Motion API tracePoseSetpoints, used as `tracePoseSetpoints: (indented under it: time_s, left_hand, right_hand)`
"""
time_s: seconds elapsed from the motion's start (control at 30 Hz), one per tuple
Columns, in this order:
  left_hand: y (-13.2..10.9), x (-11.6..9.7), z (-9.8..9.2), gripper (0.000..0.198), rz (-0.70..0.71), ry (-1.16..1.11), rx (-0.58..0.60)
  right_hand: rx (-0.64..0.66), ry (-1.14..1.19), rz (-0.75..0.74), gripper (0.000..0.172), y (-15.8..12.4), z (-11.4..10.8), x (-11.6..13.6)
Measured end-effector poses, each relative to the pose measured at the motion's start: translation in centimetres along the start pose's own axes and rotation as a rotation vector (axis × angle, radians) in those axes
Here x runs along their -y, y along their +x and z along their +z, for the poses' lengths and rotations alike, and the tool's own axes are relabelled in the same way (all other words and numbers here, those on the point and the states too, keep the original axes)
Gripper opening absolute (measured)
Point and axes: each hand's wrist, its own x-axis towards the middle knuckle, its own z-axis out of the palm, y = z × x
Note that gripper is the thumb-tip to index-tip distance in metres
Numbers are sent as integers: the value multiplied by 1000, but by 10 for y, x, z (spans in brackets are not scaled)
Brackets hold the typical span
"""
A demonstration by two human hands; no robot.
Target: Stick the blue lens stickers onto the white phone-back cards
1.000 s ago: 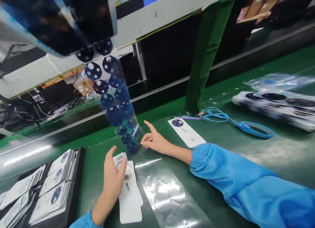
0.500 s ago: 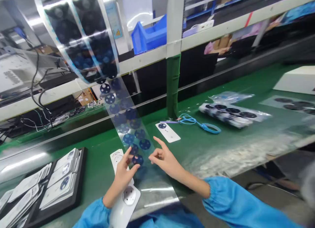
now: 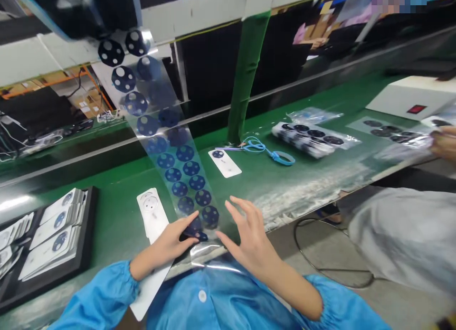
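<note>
A long clear film strip (image 3: 187, 175) carrying paired dark blue round stickers with holes hangs down toward me across the bench. My left hand (image 3: 169, 242) is at its left edge near the bottom, thumb and forefinger spread around a dark sticker (image 3: 194, 227). Beside the thumb, one sticker looks folded or tilted; whether the fingertips touch it is unclear. To the strip's right, my right hand (image 3: 251, 237) is open, fingers apart and holding nothing. White phone-shaped panels (image 3: 154, 211) lie under and beside my left forearm, the upper one with a round camera outline.
A black tray (image 3: 90, 230) of stacked white panels stands at left. A single white panel (image 3: 226, 165), a blue wrist strap (image 3: 283, 157) and a bagged stack of black discs (image 3: 306, 139) lie rightward. A co-worker's hand (image 3: 443, 142) is at far right, near a white box (image 3: 409, 99).
The view has tilted down and turned right. My right hand's fingers have spread from a near pinch. My left hand stays by the strip's lower end, where a sticker now looks folded.
</note>
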Motion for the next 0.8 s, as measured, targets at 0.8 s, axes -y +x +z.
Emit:
tracePoseSetpoints:
  time_s: [0.8]
  left_hand:
    - [11, 23, 0, 63, -123, 129, -399]
  right_hand:
    - [372, -485, 170, 29, 191, 17, -120]
